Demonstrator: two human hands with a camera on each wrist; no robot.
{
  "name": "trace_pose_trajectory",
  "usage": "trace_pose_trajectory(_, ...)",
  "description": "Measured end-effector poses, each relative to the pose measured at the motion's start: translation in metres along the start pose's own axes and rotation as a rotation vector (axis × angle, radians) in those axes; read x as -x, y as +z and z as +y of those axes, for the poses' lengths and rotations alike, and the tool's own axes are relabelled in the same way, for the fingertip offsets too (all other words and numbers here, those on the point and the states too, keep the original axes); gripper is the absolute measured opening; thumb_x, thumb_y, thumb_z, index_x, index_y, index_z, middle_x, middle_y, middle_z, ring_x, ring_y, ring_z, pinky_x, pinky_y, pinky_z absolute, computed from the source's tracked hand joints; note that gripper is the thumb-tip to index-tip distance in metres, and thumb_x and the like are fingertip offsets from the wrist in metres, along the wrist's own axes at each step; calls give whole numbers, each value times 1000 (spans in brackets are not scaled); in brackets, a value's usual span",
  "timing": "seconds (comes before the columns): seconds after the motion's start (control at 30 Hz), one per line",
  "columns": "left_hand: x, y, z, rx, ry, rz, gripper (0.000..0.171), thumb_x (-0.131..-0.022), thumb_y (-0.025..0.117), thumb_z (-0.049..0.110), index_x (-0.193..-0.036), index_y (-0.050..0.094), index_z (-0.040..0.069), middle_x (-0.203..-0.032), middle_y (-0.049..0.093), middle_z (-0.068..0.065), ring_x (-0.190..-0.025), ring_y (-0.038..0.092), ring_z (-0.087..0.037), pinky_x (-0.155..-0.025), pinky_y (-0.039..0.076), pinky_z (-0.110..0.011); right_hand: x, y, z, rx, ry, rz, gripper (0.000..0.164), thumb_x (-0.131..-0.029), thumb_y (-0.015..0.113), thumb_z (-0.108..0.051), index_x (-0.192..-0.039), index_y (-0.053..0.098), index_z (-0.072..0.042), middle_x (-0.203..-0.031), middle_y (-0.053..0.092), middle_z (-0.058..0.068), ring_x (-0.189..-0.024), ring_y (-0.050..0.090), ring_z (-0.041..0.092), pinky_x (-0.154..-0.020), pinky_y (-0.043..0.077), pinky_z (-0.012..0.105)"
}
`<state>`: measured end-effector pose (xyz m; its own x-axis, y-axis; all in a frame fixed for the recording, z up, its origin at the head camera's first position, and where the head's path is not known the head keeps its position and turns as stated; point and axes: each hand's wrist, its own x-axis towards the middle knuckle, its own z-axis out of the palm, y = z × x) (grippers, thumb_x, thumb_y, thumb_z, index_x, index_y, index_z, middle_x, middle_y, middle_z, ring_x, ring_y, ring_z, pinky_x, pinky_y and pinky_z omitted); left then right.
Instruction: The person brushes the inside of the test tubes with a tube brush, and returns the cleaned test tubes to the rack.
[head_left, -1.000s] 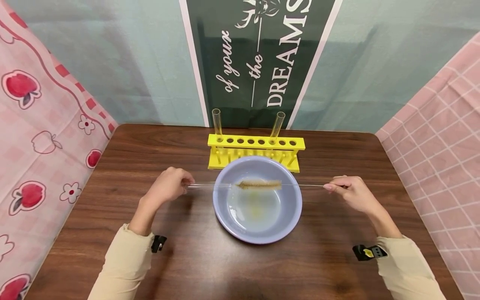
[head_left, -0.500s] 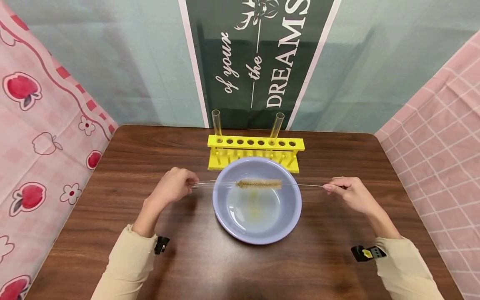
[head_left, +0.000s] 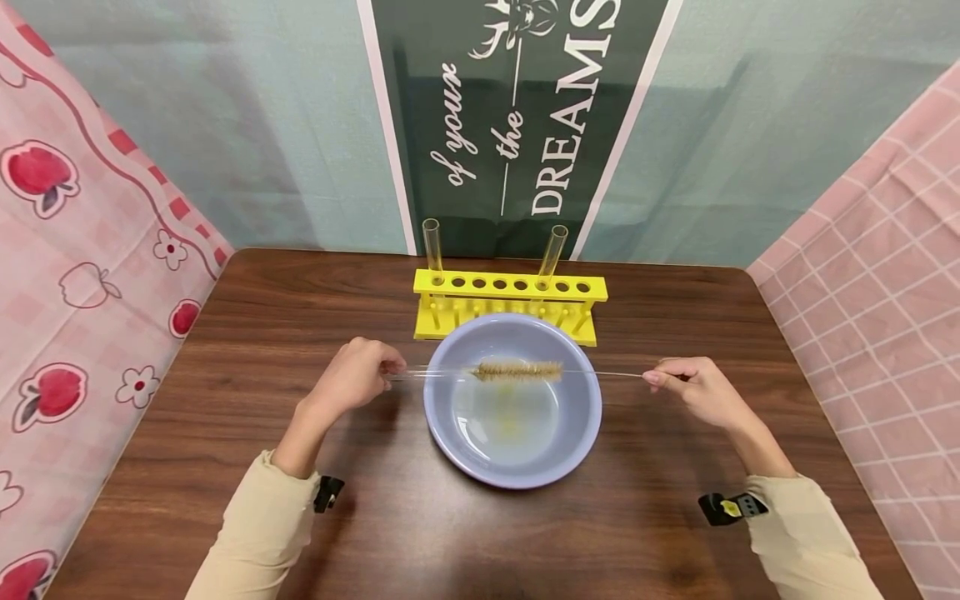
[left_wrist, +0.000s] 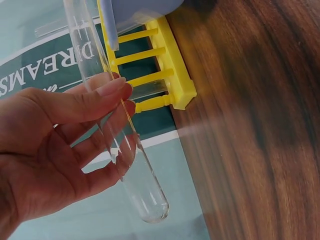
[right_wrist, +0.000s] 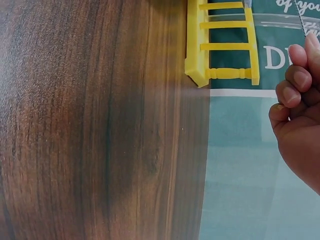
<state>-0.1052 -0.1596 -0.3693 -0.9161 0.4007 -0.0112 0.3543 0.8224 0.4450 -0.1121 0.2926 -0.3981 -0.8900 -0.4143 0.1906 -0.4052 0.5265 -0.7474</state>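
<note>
My left hand point(head_left: 356, 375) holds a clear glass test tube point(head_left: 435, 372) near its closed end. In the left wrist view, thumb and fingers pinch around the tube, and its rounded bottom point(left_wrist: 152, 207) sticks out past them. A test tube brush point(head_left: 519, 371) with tan bristles lies level over the lilac basin point(head_left: 513, 479). Its pointed left tip is at the tube's mouth; how far inside is hard to tell. My right hand point(head_left: 693, 390) pinches the end of the brush's thin wire handle point(head_left: 618, 374). Cloudy, slightly yellowish liquid fills the basin's bottom.
Behind the basin stands a yellow test tube rack point(head_left: 510, 294). It bears two upright glass tubes, one at the left end point(head_left: 432, 246) and one right of the middle point(head_left: 553, 250). A fabric backdrop point(head_left: 300, 125) rises behind the brown wooden table point(head_left: 660, 533).
My left hand has slid a little to the right with the test tube, bringing its mouth up to the brush tip. The right hand and brush have barely moved.
</note>
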Motion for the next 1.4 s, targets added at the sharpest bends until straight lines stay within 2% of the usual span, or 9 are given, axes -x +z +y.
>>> trace_pose_trajectory(0.1,0,0,0,-2,10,10,26,-63,68,-12,-84,71,4,-75,66,-1,-72,61,-17,-68,48,-36,0,1,-2,-7,12,-12,22,-80,59,12,-70,64,-8,-65,59,11,-62,50,3,-53,40,26)
trace_pose_trajectory(0.2,0,0,1,-2,13,15,27,-63,67,-12,-84,71,4,-74,66,-1,-72,61,-17,-68,48,-36,-1,2,-14,-11,17,-21,22,-79,59,13,-69,63,-6,-64,58,12,-61,49,3,-53,39,27)
trace_pose_trajectory(0.33,-1,3,4,-1,34,22,27,-62,66,-12,-83,71,5,-73,65,0,-71,60,-15,-67,48,-36,-6,4,-34,7,18,-50,25,-80,59,12,-66,60,-8,-60,54,2,-56,45,11,-50,37,25)
trace_pose_trajectory(0.5,-4,6,8,-25,66,51,26,-60,58,-13,-71,66,10,-63,56,2,-61,49,-12,-58,43,-32,-12,8,-46,20,36,-81,26,-81,59,9,-64,59,-10,-60,51,-8,-56,43,7,-50,37,24)
trace_pose_trajectory(0.6,-5,7,9,-44,71,78,27,-60,56,-14,-68,65,10,-60,54,2,-58,46,-13,-54,41,-32,-14,11,-45,-5,74,-116,26,-84,58,5,-63,58,-10,-57,47,-9,-53,39,4,-47,34,25)
trace_pose_trajectory(0.87,-6,12,13,-70,51,120,29,-62,54,-15,-73,68,8,-65,60,-1,-61,53,-15,-56,45,-35,-17,16,-20,-85,255,-194,29,-90,57,-11,-62,58,-4,-54,46,3,-51,33,7,-47,31,27)
trace_pose_trajectory(1.03,-8,15,16,-83,41,153,30,-63,54,-16,-75,69,7,-70,64,-2,-68,59,-20,-60,48,-37,-20,17,-21,-175,354,-217,36,-90,57,-19,-61,56,2,-51,35,-1,-47,28,8,-45,27,27)
trace_pose_trajectory(1.17,-8,16,19,-89,34,157,29,-63,54,-16,-75,69,6,-72,64,-3,-70,60,-22,-62,48,-38,-23,19,-26,-224,380,-233,39,-90,57,-20,-60,54,6,-50,35,-2,-46,27,7,-44,26,27)
trace_pose_trajectory(1.4,-10,16,25,-92,40,162,28,-64,55,-15,-75,69,6,-72,65,-2,-72,59,-23,-63,48,-38,-30,24,-32,-219,389,-257,40,-89,58,-19,-60,52,7,-49,35,-1,-46,28,8,-44,26,25)
